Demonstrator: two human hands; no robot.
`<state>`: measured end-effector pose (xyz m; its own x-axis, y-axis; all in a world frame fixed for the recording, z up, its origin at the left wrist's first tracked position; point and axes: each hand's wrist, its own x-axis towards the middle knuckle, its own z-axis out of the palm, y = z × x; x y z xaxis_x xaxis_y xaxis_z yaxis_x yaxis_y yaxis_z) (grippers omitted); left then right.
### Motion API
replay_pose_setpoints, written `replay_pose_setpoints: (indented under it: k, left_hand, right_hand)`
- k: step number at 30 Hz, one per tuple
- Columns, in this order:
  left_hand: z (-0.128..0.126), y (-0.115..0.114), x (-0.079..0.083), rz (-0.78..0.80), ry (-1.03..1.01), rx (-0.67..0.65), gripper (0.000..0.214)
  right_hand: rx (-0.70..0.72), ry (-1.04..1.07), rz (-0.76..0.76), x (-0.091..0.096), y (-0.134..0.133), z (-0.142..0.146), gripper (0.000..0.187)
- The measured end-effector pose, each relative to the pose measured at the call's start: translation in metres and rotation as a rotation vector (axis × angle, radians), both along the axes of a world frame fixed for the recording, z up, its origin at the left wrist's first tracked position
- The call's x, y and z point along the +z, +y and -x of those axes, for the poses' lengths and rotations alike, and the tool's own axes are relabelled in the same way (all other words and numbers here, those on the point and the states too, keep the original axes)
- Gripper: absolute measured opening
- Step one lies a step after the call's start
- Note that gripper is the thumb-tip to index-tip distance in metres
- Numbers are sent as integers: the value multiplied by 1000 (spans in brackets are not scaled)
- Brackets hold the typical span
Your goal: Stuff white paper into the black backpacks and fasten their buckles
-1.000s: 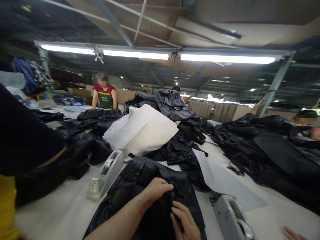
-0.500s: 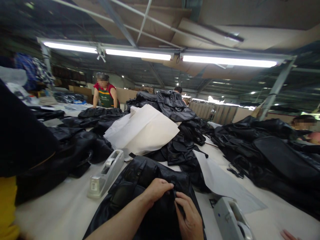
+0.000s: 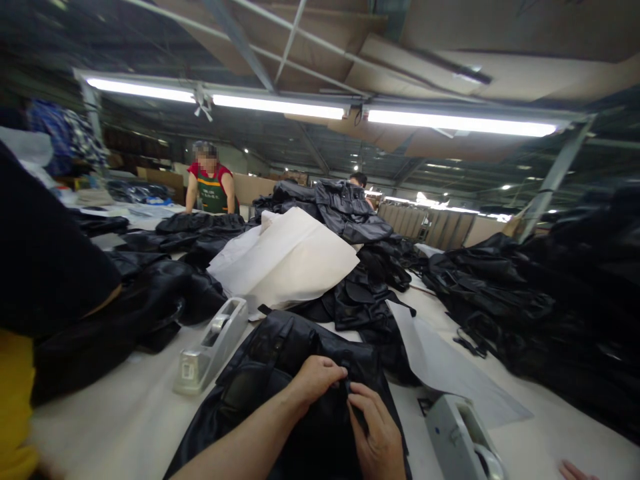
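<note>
Head view — black jacket [image 3: 280, 360] pinched under left hand [image 3: 315, 380] and right hand [image 3: 377, 437].

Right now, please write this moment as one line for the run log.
left hand: pinching black jacket | right hand: pinching same fold | tape dispenser: left, on table

- My one view rides on the head, looking forward and slightly down along the long pale worktable [image 3: 125, 413].
- Hands sit close at the near edge; the ceiling fills the far top.
</note>
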<state>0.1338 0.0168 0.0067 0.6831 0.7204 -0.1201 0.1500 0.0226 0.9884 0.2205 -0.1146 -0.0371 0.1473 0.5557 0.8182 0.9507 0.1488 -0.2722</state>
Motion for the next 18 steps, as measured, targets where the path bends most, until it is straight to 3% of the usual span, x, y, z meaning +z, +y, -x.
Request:
replay_pose_setpoints:
  k: [9, 15, 18]
  left_hand:
    - [-3, 2, -4, 6, -20, 13, 26]
    - [-1, -1, -6, -17, -30, 9, 22]
    - [2, -2, -3, 4, -57, -9, 21]
  right_hand:
    - [25, 117, 26, 6, 6, -3, 15]
    - [-86, 401, 224, 35, 28, -18, 15]
    - [-103, 443, 313, 49, 43, -23, 13]
